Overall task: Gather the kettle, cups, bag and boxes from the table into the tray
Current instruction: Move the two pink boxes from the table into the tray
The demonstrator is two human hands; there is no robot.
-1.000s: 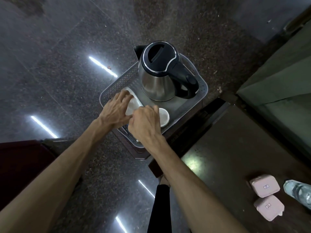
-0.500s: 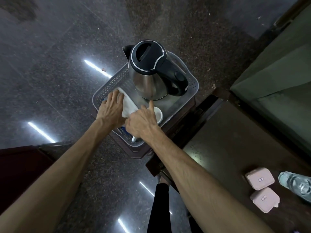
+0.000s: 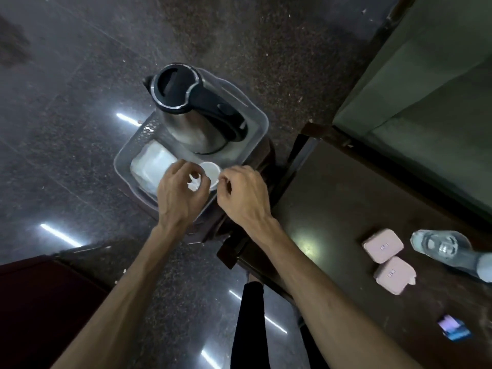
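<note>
Tray (image 3: 125, 166): translucent grey plastic with a perforated wall, on a small stand left of the table.
Bag (image 3: 153, 166): flat, pale and soft-looking, lying in the tray's near-left part.
Kettle (image 3: 191, 110): brushed steel body, glossy black lid and handle, upright at the tray's far end.
Left hand (image 3: 181, 194): over the tray's near edge, fingers curled, pinching a small crumpled white scrap, possibly part of the bag; I cannot tell which.
Cup (image 3: 210, 171): small, round, white, upright in the tray between the two hands.
Right hand (image 3: 243, 194): fingers curled; thumb and forefinger seem to pinch something thin at the cup's rim, though what is unclear.
Table (image 3: 332, 198): dark polished wood, to the right of the tray.
Boxes (image 3: 382, 249): two pale pink, rounded-corner boxes, touching, well right of both hands.
Bottle (image 3: 447, 253): clear plastic, lying beside the boxes.
Key relation: the boxes lie right and nearer the body, so the right hand looks better placed for them.
</note>
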